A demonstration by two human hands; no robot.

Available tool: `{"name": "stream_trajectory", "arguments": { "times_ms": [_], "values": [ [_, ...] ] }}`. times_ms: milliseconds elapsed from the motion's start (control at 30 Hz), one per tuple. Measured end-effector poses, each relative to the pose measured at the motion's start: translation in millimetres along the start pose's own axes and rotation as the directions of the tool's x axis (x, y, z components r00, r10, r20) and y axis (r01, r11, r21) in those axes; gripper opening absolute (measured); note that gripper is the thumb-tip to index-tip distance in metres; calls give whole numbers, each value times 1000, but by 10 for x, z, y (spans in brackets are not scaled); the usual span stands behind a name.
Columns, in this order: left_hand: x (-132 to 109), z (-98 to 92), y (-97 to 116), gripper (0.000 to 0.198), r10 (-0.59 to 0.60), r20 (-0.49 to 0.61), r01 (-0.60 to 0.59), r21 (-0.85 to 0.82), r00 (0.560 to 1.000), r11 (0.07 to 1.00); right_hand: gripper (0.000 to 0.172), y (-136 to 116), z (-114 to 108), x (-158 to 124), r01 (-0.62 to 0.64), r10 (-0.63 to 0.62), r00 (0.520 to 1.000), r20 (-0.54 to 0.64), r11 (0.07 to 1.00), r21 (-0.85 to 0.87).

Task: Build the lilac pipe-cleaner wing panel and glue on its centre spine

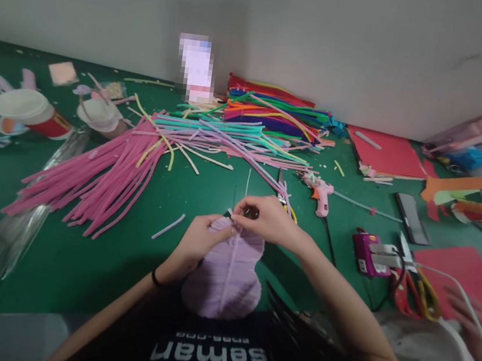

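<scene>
A lilac leaf-shaped piece made of pipe cleaners [226,272] lies in front of me on the green table [82,255]. My left hand [200,243] grips its upper left edge with closed fingers. My right hand [265,218] pinches the top tip of the same piece, fingers pressed together. A thin white wire [248,182] runs away from the tip across the table.
Pink pipe cleaners [100,178] fan out at left; a multicoloured stack [271,114] lies at the back. Paper cups [34,111], a pink glue gun [321,193], a purple tool [368,253], scissors [416,287] and red sheets [387,151] surround. Another person's hand [472,323] is at right.
</scene>
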State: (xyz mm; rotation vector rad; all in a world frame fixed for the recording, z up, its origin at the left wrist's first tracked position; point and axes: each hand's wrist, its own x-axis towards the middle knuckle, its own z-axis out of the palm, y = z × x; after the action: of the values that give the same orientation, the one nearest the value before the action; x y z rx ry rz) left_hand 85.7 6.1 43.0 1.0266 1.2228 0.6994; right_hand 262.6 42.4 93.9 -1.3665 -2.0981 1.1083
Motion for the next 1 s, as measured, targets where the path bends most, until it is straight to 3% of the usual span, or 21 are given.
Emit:
{"name": "stream_trajectory", "arguments": {
  "times_ms": [233,1000],
  "values": [
    [-14,15,-11,32,-5,-16,5,21,1000,1000,5,-49,-53,50,25,-15,994,108,995,-96],
    [-37,36,9,31,9,-44,-7,27,999,1000,9,-131,-100,156,109,-54,970,235,967,-229]
  ]
}}
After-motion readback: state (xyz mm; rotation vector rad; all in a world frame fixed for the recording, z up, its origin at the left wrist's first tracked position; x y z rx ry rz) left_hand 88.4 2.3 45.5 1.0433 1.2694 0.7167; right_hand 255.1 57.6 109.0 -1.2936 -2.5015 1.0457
